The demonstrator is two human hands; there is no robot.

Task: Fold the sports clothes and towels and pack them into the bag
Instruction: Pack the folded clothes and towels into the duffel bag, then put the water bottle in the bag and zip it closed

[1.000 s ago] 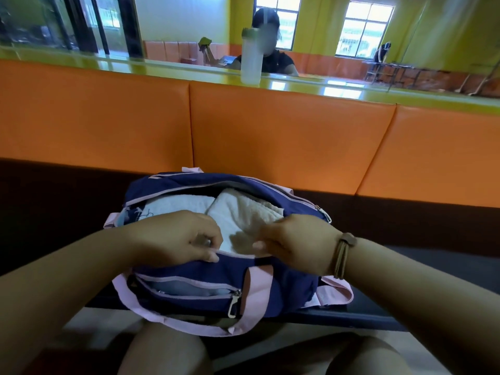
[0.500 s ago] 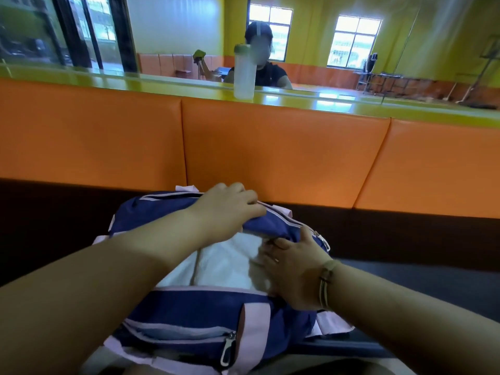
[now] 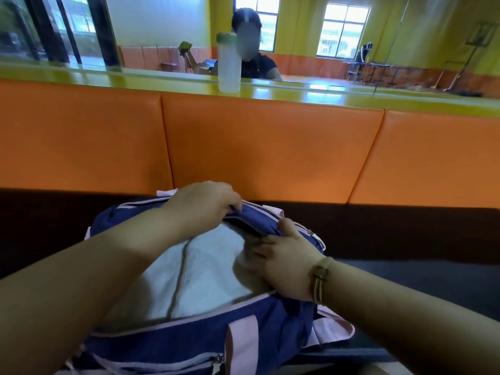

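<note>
1. The left hand (image 3: 201, 205) curls its fingers over the far zipper edge of the bag (image 3: 189, 339) and grips it.
2. The right hand (image 3: 286, 266) has its thumb on that same edge, just right of the left fingers. Its fingers tuck beneath, seemingly pinching the fabric, though blur hides the tips.
3. The white towels (image 3: 194, 269) lie inside the open bag, below both sets of fingers.
4. Beyond the hands is an orange backrest (image 3: 270, 147), and a bottle (image 3: 229, 63) stands on the ledge above it.
</note>
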